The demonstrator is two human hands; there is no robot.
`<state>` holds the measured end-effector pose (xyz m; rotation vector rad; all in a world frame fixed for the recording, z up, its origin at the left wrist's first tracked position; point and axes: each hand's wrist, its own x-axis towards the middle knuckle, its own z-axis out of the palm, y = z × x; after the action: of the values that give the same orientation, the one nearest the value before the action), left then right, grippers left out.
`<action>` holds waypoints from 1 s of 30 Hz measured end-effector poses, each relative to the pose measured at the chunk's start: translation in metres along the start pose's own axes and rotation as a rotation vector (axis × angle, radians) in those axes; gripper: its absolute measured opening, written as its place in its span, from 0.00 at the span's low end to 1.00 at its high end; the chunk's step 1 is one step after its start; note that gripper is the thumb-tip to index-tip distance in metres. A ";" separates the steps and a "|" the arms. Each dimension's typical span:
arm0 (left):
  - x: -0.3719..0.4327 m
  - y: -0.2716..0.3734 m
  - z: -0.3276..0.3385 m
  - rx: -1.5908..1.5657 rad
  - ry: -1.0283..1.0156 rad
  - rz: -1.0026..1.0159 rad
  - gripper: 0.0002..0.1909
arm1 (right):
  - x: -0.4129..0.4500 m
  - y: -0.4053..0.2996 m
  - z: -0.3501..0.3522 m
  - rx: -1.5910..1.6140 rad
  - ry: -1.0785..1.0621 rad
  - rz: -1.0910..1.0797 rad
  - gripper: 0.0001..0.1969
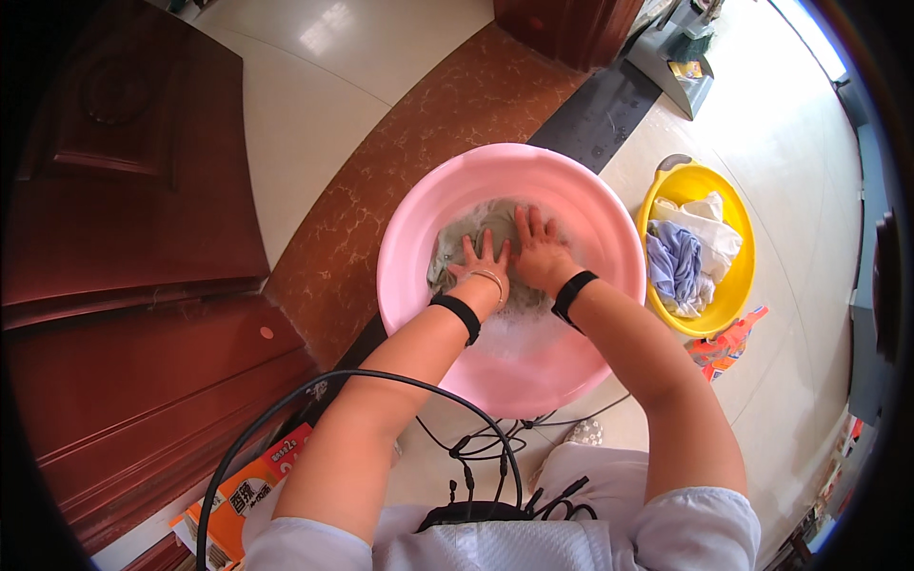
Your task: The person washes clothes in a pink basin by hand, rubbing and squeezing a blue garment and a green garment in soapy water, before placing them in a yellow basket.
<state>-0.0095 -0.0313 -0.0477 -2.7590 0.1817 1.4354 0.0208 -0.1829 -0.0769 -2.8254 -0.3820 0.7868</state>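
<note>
A large pink plastic basin (510, 400) stands on the floor before me, holding sudsy water and a soaked grey-green cloth (457, 239). My left hand (485, 268), with a bracelet and a black wrist strap, lies on the wet cloth, fingers spread. Beside it, slightly farther from me, my right hand (539, 246) rests flat on the same cloth with its fingers a little apart; its wrist also bears a black strap. The two hands are close together, and neither grips anything that I can see. Foam hides part of the cloth.
To the right are a yellow basin (746, 250) with blue and white clothes (675, 260) and a red-orange plastic packet (725, 350). A dustpan (671, 68) stands at the upper right. Dark wooden doors (128, 235) are at left, an orange carton (243, 499) below. Black cables (493, 442) loop near my lap.
</note>
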 end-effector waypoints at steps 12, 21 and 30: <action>0.025 -0.006 0.023 -0.011 -0.032 -0.004 0.69 | 0.011 -0.001 0.057 -0.227 -0.088 0.011 0.43; 0.011 -0.030 0.015 -1.964 -0.058 -0.209 0.54 | -0.003 -0.003 -0.014 0.732 0.269 -0.027 0.25; 0.008 -0.005 0.031 -2.330 -0.026 0.517 0.32 | -0.057 -0.040 -0.045 0.704 0.538 -0.399 0.22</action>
<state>-0.0291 -0.0244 -0.0725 -3.7856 -2.5702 2.7541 -0.0109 -0.1666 -0.0021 -2.0764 -0.4447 0.0348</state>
